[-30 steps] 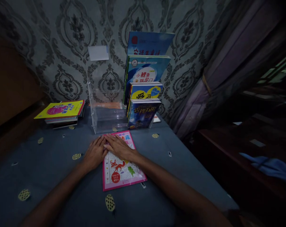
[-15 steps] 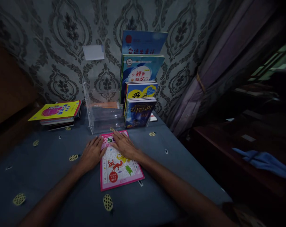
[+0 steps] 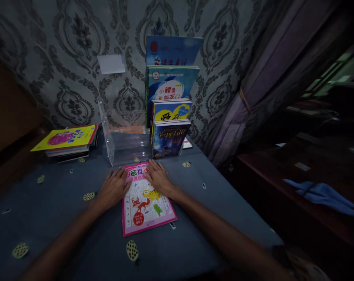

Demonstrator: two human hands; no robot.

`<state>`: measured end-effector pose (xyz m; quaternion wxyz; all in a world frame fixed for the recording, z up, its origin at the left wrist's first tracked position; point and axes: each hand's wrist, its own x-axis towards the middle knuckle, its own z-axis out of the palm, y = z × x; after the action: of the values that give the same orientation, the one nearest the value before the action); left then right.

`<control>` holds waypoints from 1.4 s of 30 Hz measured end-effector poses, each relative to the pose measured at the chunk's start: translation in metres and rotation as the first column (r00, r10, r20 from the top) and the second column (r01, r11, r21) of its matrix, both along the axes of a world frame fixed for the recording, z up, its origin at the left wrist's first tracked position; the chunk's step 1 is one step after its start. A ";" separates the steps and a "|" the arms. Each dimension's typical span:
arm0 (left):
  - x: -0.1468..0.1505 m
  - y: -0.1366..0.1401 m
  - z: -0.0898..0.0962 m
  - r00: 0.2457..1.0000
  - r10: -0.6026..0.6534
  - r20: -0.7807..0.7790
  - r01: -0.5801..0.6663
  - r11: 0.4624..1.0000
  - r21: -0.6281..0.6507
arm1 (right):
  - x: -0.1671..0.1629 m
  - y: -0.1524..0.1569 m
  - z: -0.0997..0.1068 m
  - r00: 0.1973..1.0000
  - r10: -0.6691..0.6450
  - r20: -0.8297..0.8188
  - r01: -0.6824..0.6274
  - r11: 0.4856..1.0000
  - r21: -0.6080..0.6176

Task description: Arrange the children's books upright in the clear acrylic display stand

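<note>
A pink picture book (image 3: pixel 149 210) with a fox and a yellow tiger on its cover lies flat on the blue cloth. My left hand (image 3: pixel 115 188) rests with fingers outstretched along the book's upper left edge. Across the upper right edge lies my right hand (image 3: pixel 160 180), palm down, fingers stretched toward the far side. Neither hand grips the book. Just behind it stands a clear acrylic book rack (image 3: pixel 127 150), with several upright books in its right part, among them a dark blue one (image 3: pixel 169 140) in front and a tall blue one (image 3: pixel 172 48) at the back.
A stack of books topped by a yellow one (image 3: pixel 68 137) lies left of the rack. A white card (image 3: pixel 111 64) shows near the patterned wall. To the right hang a tied curtain (image 3: pixel 238 113) and, beyond the table edge, a blue cloth (image 3: pixel 320 197) on a dark surface.
My right hand has slid rightward across the pink book, uncovering more of its title and the tiger. My left hand stays at the left edge. The view has shifted slightly.
</note>
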<state>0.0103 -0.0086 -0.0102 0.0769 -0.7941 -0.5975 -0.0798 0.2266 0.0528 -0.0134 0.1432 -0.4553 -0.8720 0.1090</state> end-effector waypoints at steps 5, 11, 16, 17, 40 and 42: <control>0.012 0.030 -0.010 0.968 -0.221 0.115 0.224 0.974 -0.019 | -0.001 0.003 -0.006 0.999 0.004 -0.033 -0.004 1.000 0.008; 0.032 0.068 -0.012 0.928 -0.342 0.147 0.349 0.937 -0.022 | 0.006 0.000 -0.006 1.000 0.014 -0.028 -0.011 0.995 0.098; 0.046 0.083 -0.006 0.898 -0.419 0.133 0.421 0.907 0.016 | 0.023 -0.003 -0.008 0.994 0.071 -0.085 -0.056 0.984 0.167; 0.048 0.085 -0.005 0.890 -0.436 0.134 0.438 0.899 0.017 | 0.026 -0.003 -0.009 0.991 0.089 -0.102 -0.070 0.982 0.177; 0.054 0.098 -0.020 0.841 -0.491 0.228 0.499 0.866 0.025 | 0.085 -0.071 -0.001 0.932 0.317 -0.176 -0.329 0.943 -0.046; 0.055 0.097 -0.019 0.842 -0.494 0.217 0.502 0.865 0.019 | 0.089 -0.079 -0.001 0.931 0.321 -0.171 -0.334 0.941 -0.049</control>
<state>0.0650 0.0886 -0.0291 -0.0264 -0.9099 -0.3771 -0.1707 0.3154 -0.0261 -0.0139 0.1751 -0.2983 -0.9164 0.2015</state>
